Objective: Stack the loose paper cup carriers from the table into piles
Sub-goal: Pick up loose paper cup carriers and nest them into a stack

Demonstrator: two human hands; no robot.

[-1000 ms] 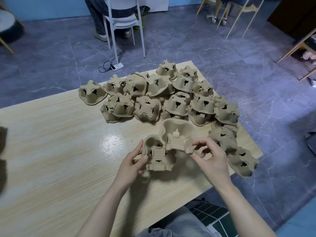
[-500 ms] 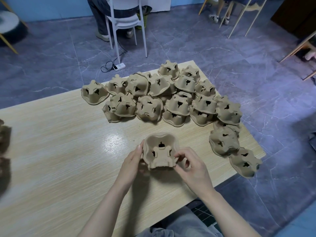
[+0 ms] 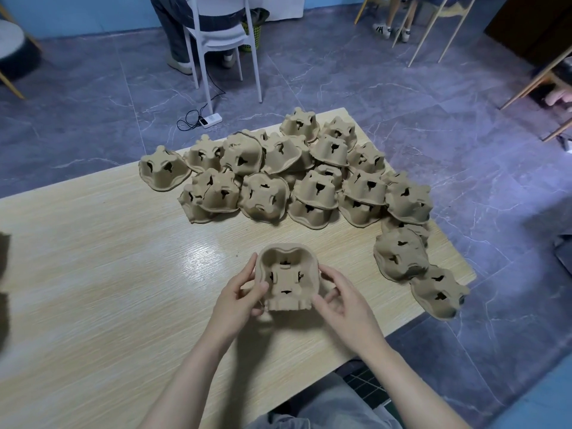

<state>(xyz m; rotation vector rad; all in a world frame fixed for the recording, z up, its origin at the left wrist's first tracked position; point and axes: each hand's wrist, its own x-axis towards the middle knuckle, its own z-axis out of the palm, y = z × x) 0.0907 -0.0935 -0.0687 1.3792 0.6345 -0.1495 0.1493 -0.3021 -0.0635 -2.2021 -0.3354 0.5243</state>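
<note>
Obs.: I hold one nested pair of pulp cup carriers between both hands, just above the near middle of the counter. Hollow side faces up and toward me; the near edge tilts down.

Left hand: fingers curled around the left wall of the carriers, thumb lying across the rim, pinching that side. Right hand: fingers bent and pressed against the right wall, thumb near the lower right corner, gripping that side. Both hands are closed on the same piece. I cannot tell for sure how many carriers are nested in it; a second layer shows along the near edge.

Loose carriers: a heap on the far half of the counter, most lying upside down, many overlapping or leaning on one another. The leftmost one sits at the far edge, touching its neighbour. Two more, and, lie at the right edge of the counter, the nearer one overhanging the corner. The heap is well apart from the piece in my hands; bare woodgrain lies between.

Beyond the counter: grey tiled floor, a white chair with a seated person, a white power strip with black cable.
</note>
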